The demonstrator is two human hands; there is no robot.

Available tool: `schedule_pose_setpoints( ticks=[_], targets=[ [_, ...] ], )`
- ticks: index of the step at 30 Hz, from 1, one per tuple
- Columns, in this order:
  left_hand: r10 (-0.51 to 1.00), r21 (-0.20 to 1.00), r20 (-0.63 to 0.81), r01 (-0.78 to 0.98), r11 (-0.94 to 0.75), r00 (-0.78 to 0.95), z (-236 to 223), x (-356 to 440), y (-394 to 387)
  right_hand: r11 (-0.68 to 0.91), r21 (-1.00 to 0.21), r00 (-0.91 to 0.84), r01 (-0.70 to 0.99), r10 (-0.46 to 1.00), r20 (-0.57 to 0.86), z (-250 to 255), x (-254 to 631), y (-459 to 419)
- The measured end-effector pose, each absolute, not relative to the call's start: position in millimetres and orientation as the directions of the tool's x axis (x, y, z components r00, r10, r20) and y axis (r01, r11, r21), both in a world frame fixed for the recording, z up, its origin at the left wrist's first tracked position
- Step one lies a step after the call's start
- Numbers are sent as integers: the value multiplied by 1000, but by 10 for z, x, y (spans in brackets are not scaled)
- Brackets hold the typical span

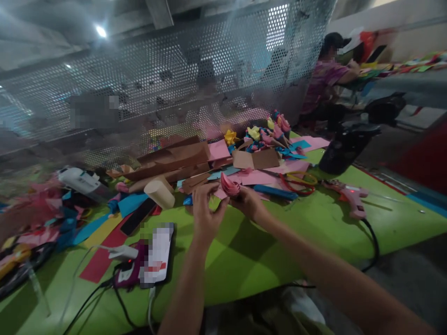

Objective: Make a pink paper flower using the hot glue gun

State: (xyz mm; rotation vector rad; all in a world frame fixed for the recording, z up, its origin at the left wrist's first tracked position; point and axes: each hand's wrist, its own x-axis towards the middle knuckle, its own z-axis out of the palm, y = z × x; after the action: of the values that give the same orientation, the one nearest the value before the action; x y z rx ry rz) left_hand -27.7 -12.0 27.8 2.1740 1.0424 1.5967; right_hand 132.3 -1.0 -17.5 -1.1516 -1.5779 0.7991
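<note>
Left of the glue gun (354, 199), we hold the pink paper flower (229, 185) above the surface (240, 274), our right grip (250, 204) closed round its base, our left grip (205, 209) pinching its edge; light, steady pressure should keep the folds from crushing.

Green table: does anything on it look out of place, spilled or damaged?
No spill or damage is evident. The pink glue gun on the right looks odd: its red light is lit, yet it lies directly on the green table with no stand visible.
</note>
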Motion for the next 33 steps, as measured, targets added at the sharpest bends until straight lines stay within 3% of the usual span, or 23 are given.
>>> schedule_pose_setpoints(
  ticks=[3, 5, 14, 24, 33],
  targets=[
    [566, 343, 779, 572, -745, 271, 361, -279, -180, 321, -863, -47, 390, 943, 329, -153, 1332, 12],
    [541, 247, 773, 630, -737, 330, 369, -273, -189, 324, -826, -47, 462, 939, 342, -135, 1330, 19],
    [506, 56, 766, 743, -667, 397, 337, -278, -173, 314, -705, -72, 635, 934, 351, -70, 1331, -2],
    [542, 13, 722, 776, -631, 429, 344, -273, -158, 234, -536, -90, 811, 955, 281, -5, 1345, -50],
    [533, -13, 709, 764, -645, 461, 332, -225, -165, 218, -511, -118, 831, 968, 221, 23, 1336, -67]
  ],
)
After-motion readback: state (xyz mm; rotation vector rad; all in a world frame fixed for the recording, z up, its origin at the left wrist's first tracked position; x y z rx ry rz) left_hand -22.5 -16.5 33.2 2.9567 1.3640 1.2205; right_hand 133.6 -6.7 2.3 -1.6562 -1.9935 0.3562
